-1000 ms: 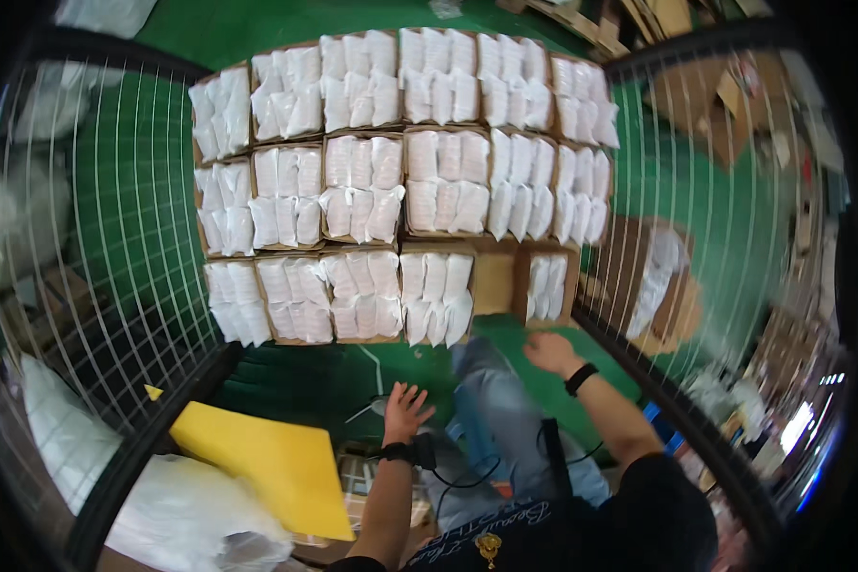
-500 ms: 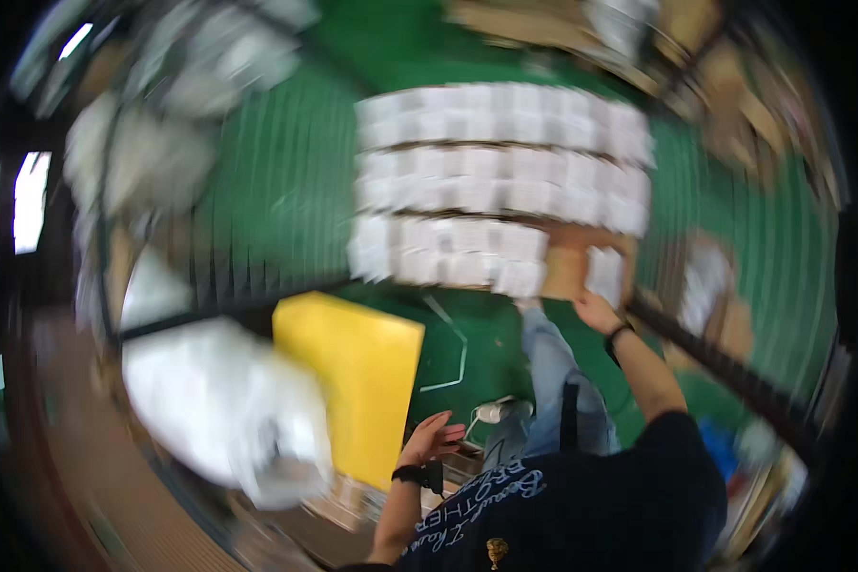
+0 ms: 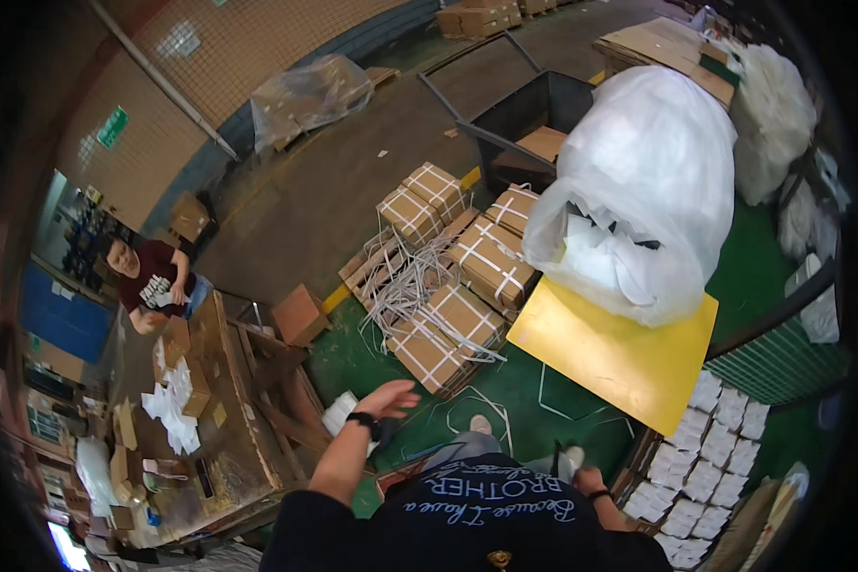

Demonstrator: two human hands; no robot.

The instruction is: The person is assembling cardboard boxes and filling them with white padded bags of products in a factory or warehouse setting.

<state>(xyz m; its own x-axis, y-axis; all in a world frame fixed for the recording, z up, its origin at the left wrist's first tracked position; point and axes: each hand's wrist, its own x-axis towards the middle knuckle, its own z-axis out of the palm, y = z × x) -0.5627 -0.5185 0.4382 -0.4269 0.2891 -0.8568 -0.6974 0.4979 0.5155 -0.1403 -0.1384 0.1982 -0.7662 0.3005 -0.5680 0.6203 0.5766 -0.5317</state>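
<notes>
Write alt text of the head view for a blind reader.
The wearer's open left hand is above a green floor, the right hand low near rows of white packets. Ahead are strapped cartons, a yellow board and a large white bag; another person stands at left.

From far, I see the left hand [image 3: 385, 398] stretched forward, loosely unfolded; the right hand [image 3: 589, 480] is farther back; its grip I cannot discern.

The head view looks down and outward from the wearer's head, close above the dark shirt [image 3: 419, 529] and left hand [image 3: 387, 398], its fisheye spanning workbench [image 3: 243, 458] left, white packets [image 3: 701, 472] near right, brown wall [image 3: 286, 57] far left
</notes>
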